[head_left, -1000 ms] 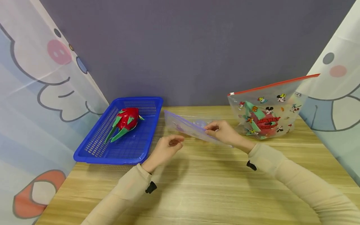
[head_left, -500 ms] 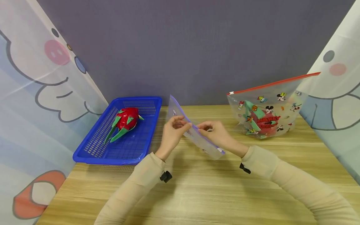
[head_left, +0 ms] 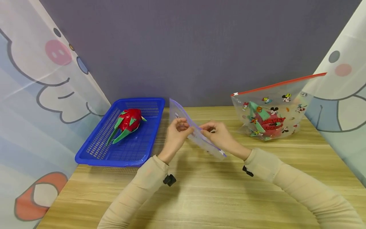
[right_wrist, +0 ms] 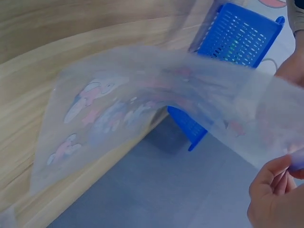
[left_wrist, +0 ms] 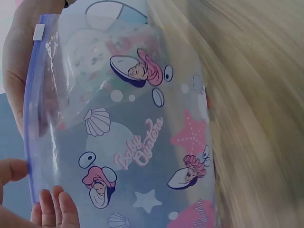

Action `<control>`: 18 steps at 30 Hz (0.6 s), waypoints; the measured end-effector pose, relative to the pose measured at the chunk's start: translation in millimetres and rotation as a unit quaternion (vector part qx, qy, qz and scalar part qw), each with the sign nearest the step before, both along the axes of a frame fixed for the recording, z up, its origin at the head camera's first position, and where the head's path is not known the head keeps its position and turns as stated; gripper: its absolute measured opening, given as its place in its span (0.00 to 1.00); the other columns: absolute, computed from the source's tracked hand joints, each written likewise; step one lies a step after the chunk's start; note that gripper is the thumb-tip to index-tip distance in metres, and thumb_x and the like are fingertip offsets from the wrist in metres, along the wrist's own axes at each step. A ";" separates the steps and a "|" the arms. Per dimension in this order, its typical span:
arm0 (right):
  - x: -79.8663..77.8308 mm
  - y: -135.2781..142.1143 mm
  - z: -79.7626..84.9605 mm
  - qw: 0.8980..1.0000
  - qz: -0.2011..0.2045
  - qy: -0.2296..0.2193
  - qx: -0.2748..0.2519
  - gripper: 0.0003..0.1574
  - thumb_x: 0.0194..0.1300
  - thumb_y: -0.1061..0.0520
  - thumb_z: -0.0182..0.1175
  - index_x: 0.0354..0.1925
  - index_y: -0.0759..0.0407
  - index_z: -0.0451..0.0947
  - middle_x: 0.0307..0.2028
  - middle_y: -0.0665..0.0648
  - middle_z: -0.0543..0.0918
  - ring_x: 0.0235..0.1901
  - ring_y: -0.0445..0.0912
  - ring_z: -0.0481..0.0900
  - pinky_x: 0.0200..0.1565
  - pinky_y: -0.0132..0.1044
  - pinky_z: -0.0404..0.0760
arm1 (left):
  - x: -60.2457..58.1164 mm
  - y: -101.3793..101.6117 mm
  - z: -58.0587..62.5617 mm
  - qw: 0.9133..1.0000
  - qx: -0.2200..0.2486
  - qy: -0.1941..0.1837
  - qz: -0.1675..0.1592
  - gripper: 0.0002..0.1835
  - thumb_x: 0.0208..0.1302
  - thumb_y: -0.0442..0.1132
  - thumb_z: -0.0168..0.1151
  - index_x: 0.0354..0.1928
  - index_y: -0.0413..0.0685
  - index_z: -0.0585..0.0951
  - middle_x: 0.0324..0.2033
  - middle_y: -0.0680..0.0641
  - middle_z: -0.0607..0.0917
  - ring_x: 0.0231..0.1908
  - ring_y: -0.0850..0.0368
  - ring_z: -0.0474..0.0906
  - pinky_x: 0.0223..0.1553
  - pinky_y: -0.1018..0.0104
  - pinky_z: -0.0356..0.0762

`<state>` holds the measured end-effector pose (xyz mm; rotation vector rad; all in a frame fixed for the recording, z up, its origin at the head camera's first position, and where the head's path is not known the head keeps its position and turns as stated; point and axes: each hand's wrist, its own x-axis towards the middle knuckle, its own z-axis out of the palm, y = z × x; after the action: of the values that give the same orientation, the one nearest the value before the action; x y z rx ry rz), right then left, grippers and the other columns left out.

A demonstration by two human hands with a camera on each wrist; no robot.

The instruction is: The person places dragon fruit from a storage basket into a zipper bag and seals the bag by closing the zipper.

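A clear slider zip bag (left_wrist: 137, 147) with a purple zip edge hangs between my two hands, printed with shells, starfish and "Baby Oysters". My left hand (head_left: 177, 135) pinches the zip edge near its middle, thumb against the fingertips. Just beside it, my right hand (head_left: 220, 135) pinches the same edge. The white slider (left_wrist: 39, 32) sits at the bag's near right end. In the right wrist view the bag's sheet bends over the table, slightly blurred. Nothing shows inside this bag.
A blue basket (head_left: 85, 157) on the left holds a red and green toy dragon fruit (head_left: 130, 122). On the right stands a clear bag (head_left: 300, 95) with a red zip and a red and green thing inside. A grey wall (head_left: 194, 57) closes the back of the wooden table (head_left: 206, 197).
My left hand has moved right and taken hold of the purple zip edge. The bag has turned, its far left corner rising and its slider end coming nearer. Little differs over the last half second.
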<state>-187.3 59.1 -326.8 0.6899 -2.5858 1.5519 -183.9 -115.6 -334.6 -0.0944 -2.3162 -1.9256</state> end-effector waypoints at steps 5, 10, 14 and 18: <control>1.9 0.8 5.4 0.999 -0.022 0.040 0.023 0.09 0.59 0.65 0.59 0.38 0.64 0.82 0.32 0.58 0.81 0.31 0.47 0.78 0.31 0.34 0.78 | -1.7 -1.2 -1.9 0.997 0.062 -0.026 0.026 0.13 0.52 0.28 0.61 0.40 0.39 0.73 0.32 0.49 0.78 0.32 0.60 0.76 0.35 0.71 0.76; 0.9 2.8 17.1 0.995 -0.017 0.050 0.079 0.07 0.57 0.63 0.61 0.35 0.62 0.83 0.28 0.55 0.82 0.27 0.43 0.77 0.30 0.34 0.76 | -4.5 -0.5 -3.5 0.993 0.109 -0.044 0.031 0.06 0.54 0.28 0.59 0.32 0.41 0.72 0.26 0.51 0.76 0.27 0.61 0.76 0.35 0.68 0.79; -3.8 4.4 25.4 0.993 -0.015 0.037 0.111 0.05 0.55 0.59 0.63 0.31 0.59 0.84 0.25 0.53 0.83 0.23 0.41 0.76 0.27 0.33 0.74 | -4.0 -0.3 -5.1 0.992 0.111 -0.049 0.021 0.07 0.56 0.30 0.60 0.27 0.42 0.70 0.24 0.50 0.76 0.25 0.60 0.77 0.38 0.62 0.80; -11.5 9.4 27.5 0.990 -0.031 0.055 0.127 0.05 0.55 0.58 0.65 0.29 0.58 0.84 0.25 0.53 0.84 0.24 0.42 0.78 0.27 0.34 0.75 | 2.6 -0.7 -5.5 0.993 0.101 -0.056 0.013 0.10 0.56 0.30 0.60 0.25 0.43 0.68 0.23 0.49 0.76 0.24 0.60 0.77 0.36 0.64 0.80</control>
<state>-198.7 68.5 -299.3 0.6834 -2.7177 1.1451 -181.3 -116.3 -340.1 0.0650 -2.1600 -2.1908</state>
